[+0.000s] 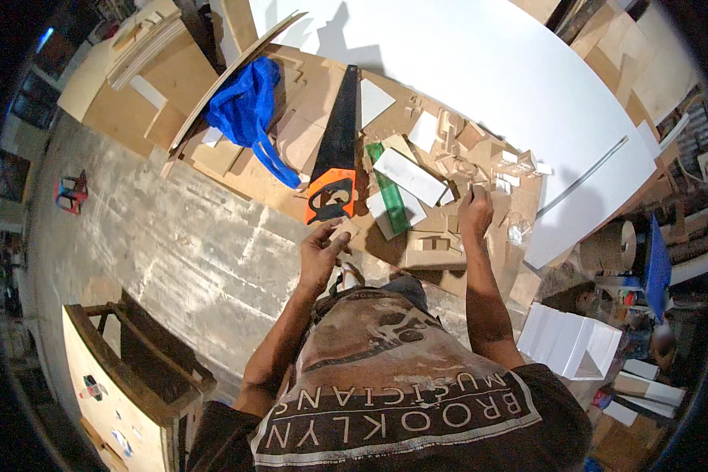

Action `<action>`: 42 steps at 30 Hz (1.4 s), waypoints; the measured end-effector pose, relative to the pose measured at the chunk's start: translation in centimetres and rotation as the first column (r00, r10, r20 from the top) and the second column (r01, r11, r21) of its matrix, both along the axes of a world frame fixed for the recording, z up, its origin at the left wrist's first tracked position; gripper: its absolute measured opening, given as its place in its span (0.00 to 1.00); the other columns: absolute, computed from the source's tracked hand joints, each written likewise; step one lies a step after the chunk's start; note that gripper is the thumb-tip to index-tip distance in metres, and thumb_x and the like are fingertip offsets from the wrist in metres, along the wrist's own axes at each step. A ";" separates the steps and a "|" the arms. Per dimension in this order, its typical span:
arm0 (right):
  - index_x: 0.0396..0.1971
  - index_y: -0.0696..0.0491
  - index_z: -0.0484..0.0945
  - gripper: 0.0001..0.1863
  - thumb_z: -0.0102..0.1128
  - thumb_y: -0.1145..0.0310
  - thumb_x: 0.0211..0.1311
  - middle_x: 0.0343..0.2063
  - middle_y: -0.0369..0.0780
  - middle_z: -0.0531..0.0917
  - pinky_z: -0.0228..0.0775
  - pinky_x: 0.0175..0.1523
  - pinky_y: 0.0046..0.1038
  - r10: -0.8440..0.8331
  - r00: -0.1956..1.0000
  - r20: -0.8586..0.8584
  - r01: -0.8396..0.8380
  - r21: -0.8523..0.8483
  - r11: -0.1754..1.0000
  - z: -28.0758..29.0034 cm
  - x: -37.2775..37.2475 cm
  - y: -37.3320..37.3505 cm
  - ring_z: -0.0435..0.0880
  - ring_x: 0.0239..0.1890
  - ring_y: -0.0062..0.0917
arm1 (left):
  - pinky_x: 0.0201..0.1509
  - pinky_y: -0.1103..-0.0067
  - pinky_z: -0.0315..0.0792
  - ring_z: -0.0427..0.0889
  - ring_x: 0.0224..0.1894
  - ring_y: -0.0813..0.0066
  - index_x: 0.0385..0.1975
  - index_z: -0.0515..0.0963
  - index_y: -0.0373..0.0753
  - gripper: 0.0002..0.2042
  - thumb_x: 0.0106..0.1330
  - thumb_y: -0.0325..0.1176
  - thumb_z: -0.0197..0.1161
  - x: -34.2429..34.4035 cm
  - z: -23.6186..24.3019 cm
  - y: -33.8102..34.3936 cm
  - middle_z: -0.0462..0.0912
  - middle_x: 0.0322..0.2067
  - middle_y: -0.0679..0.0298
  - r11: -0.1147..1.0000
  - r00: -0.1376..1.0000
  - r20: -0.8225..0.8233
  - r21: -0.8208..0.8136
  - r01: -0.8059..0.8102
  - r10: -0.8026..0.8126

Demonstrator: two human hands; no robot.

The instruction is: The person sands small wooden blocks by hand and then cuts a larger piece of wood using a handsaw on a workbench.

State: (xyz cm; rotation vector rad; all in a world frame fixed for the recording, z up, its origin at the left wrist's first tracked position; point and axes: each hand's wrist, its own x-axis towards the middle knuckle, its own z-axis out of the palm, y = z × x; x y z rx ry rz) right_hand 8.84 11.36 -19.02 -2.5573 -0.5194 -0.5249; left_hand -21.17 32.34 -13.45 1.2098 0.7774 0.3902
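Note:
My left hand point(318, 256) holds a small flat piece of light wood point(343, 229) between thumb and fingers, just in front of the handsaw. That handsaw point(334, 141) lies on the bench with its orange and black handle toward me. My right hand point(477, 212) is closed above the wood scraps on the right; what it pinches, if anything, is too small to make out. Left of it lie a white rectangular board point(411, 176) and a green translucent strip point(391, 197). Small wooden offcuts point(458, 167) are heaped just beyond my right hand.
A blue bag point(244, 102) rests at the bench's left part beside a curved wooden strip point(212, 94). A large white panel point(480, 71) spans the far side. White boxes point(570, 342) stand at the right, a wooden cabinet point(134, 377) at the lower left, over concrete floor point(189, 259).

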 end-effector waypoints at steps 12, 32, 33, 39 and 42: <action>0.49 0.56 0.77 0.13 0.53 0.74 0.66 0.37 0.55 0.82 0.73 0.45 0.45 0.444 0.849 -0.285 -0.374 0.268 0.888 2.1 -6.2 3.0 0.81 0.40 0.52 | 0.25 0.84 0.71 0.82 0.28 0.81 0.53 0.79 0.37 0.16 0.66 0.31 0.66 1.2 -2.0 0.5 0.85 0.33 0.65 0.999 1.000 -0.008 -0.048 0.018 -0.019; 0.42 0.62 0.78 0.24 0.67 0.55 0.56 0.37 0.53 0.84 0.74 0.46 0.43 0.330 0.739 -0.588 -0.272 0.187 0.944 -3.8 -12.5 18.5 0.84 0.41 0.48 | 0.26 0.84 0.69 0.82 0.29 0.80 0.53 0.77 0.33 0.18 0.65 0.32 0.67 -3.3 -1.3 0.4 0.85 0.35 0.64 0.953 0.954 -0.029 -0.043 -0.299 0.298; 0.42 0.62 0.78 0.25 0.67 0.55 0.55 0.37 0.53 0.84 0.74 0.46 0.43 0.260 0.678 -0.688 -0.241 0.126 0.962 -4.1 -12.5 20.0 0.84 0.41 0.49 | 0.26 0.84 0.69 0.82 0.29 0.80 0.53 0.77 0.33 0.18 0.65 0.32 0.67 -4.3 -1.0 0.7 0.85 0.35 0.64 0.950 0.951 -0.031 -0.035 -0.310 0.309; 0.38 0.60 0.79 0.17 0.63 0.63 0.54 0.34 0.46 0.83 0.76 0.39 0.35 0.396 0.525 -0.753 0.001 0.466 0.885 -6.0 -11.5 21.3 0.84 0.36 0.35 | 0.26 0.83 0.68 0.81 0.29 0.81 0.50 0.79 0.37 0.14 0.66 0.33 0.66 -9.5 -0.7 0.8 0.85 0.36 0.67 0.850 0.851 -0.051 -0.042 -0.524 0.522; 0.34 0.57 0.79 0.10 0.59 0.68 0.55 0.29 0.36 0.80 0.72 0.37 0.29 0.627 0.467 -0.624 0.054 0.727 0.684 -2.2 -11.3 21.0 0.78 0.31 0.23 | 0.29 0.80 0.68 0.81 0.32 0.81 0.49 0.80 0.42 0.15 0.65 0.38 0.68 -12.6 -1.9 0.5 0.84 0.34 0.68 0.841 0.840 -0.086 -0.027 -0.540 0.536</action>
